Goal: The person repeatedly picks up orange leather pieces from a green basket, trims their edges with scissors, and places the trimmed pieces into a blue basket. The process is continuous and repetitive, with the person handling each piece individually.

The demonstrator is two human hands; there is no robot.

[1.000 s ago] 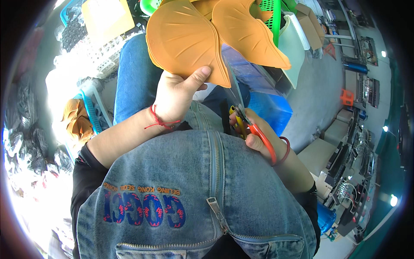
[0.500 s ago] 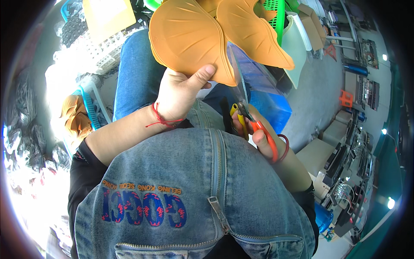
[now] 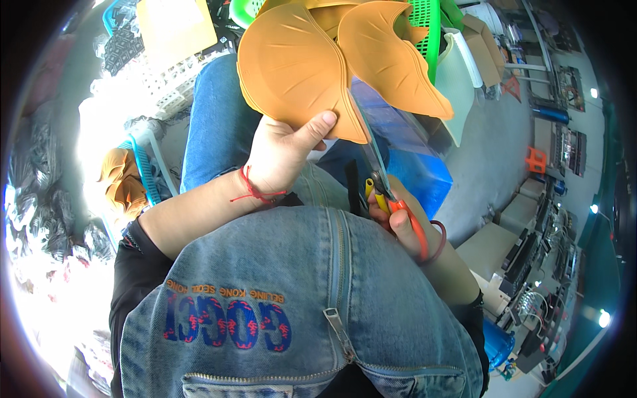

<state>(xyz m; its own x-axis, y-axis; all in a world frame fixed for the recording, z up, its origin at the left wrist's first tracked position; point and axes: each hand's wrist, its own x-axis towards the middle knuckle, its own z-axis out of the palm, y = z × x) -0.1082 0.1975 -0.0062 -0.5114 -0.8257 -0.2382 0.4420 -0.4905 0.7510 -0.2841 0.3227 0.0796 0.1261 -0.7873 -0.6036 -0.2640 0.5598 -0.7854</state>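
My left hand (image 3: 284, 151) pinches a thin stack of orange, fan-shaped moulded sheets (image 3: 292, 69), its thumb on top near the lower edge. Ridges fan out across their surface. Gripped in my right hand (image 3: 398, 222) is a pair of scissors (image 3: 413, 229) with an orange handle. Their blades point up and lie along the right edge of the stack, close to its lower tip. A yellow handle-like part (image 3: 381, 201) also shows at the right hand's fingers; whether it belongs to the scissors I cannot tell. Just right of the stack is another orange sheet (image 3: 388, 56) with a wavy edge.
Behind the sheets stands a green basket (image 3: 428, 36). A blue translucent plastic bag or sheet (image 3: 424, 179) lies beyond my right hand. More orange pieces (image 3: 123, 186) sit by a blue basket rim (image 3: 144, 174) at left. A cardboard box (image 3: 481, 50) stands far right.
The scissor blades, spread apart before, are now closer together along the stack's edge. Both hands, the sheets and the scissors appear slightly lower and further right in the picture.
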